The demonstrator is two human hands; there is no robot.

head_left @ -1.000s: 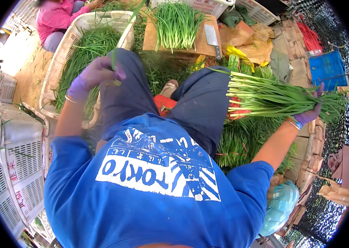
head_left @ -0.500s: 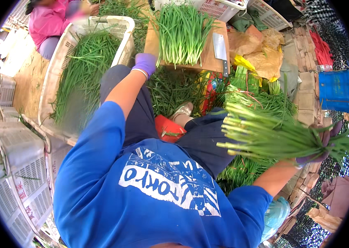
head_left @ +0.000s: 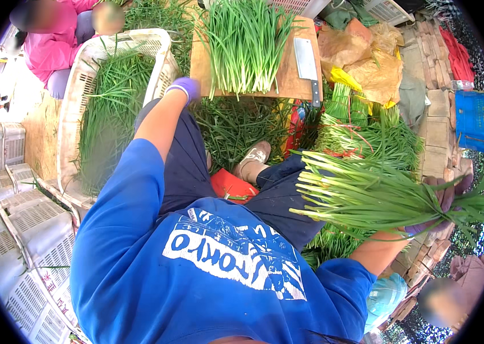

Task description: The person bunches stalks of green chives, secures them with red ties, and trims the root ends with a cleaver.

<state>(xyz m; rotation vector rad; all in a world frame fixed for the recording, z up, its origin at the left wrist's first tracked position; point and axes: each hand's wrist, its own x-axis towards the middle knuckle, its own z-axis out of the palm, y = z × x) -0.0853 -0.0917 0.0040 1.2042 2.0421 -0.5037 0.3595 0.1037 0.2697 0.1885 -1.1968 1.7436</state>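
Observation:
My right hand [head_left: 446, 202], in a purple glove, is closed round the leafy end of a bunch of garlic chives [head_left: 362, 192]. The pale cut ends point left, over my right thigh. My left hand [head_left: 186, 88], also purple-gloved, is a closed fist beside the crate's rim and left of the cutting board; its palm side is hidden, so I cannot tell whether it holds anything. Loose garlic chives [head_left: 246, 49] lie spread on the wooden cutting board [head_left: 201, 63], pale ends toward me. A cleaver [head_left: 305, 60] rests on the board's right side, its dark handle toward me.
A white plastic crate [head_left: 65, 135] of loose chives stands at left, with stacked crates [head_left: 36, 223] nearer. Tied chive bundles [head_left: 348, 129] are piled at right, below crumpled brown plastic [head_left: 376, 74]. A blue container [head_left: 477, 120] stands far right. Another person in pink [head_left: 50, 54] sits back left.
My left hand has moved left, away from the board's corner toward the crate. My right hand still grips the bunch, which has shifted slightly left and fanned out a little. The view has shifted somewhat.

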